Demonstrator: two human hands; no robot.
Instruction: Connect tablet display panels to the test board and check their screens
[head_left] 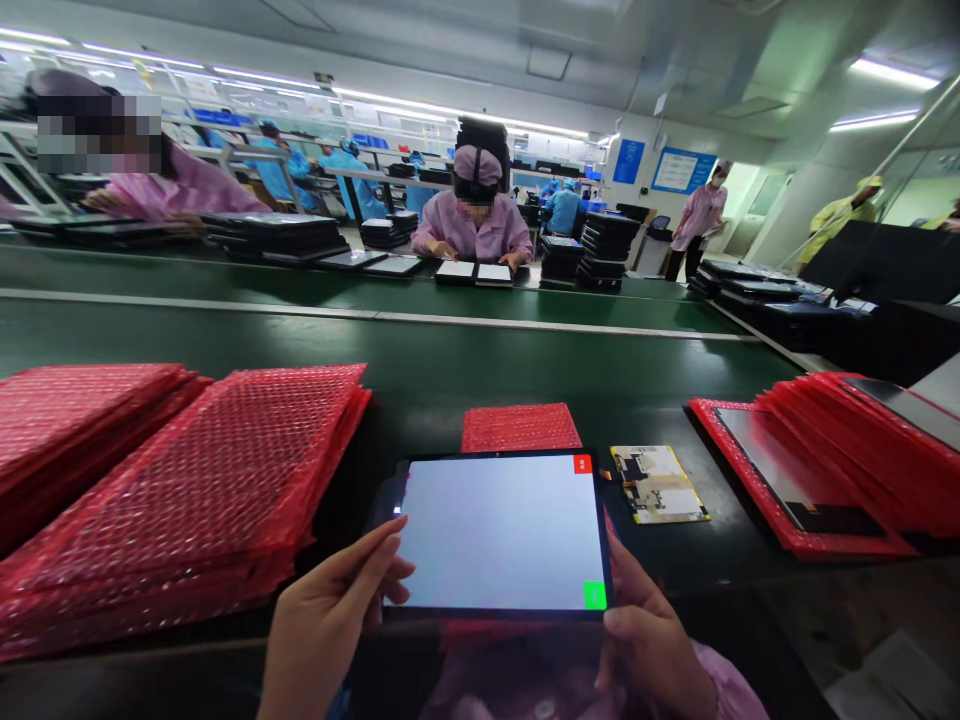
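Observation:
A lit tablet screen [499,535] is held up and tilted in front of me, showing a plain white picture with a red square and a green square at its right corners. My left hand [337,590] is closed at its left edge, thumb and forefinger pinched together there; whether a thin film is also between them, I cannot tell. My right hand [652,625] grips the lower right edge, thumb in front and fingers partly hidden behind. Just right of the screen lies a circuit board with a battery [661,484], apparently joined to it by a short flex cable [611,477].
Red bubble-wrap pouches [202,470] are stacked at left. At right, a bare display panel [787,470] rests on more red pouches [817,420]. A small red pouch [521,427] lies behind the screen. Across the green bench [420,350], a co-worker [474,215] handles panels beside black trays [606,250].

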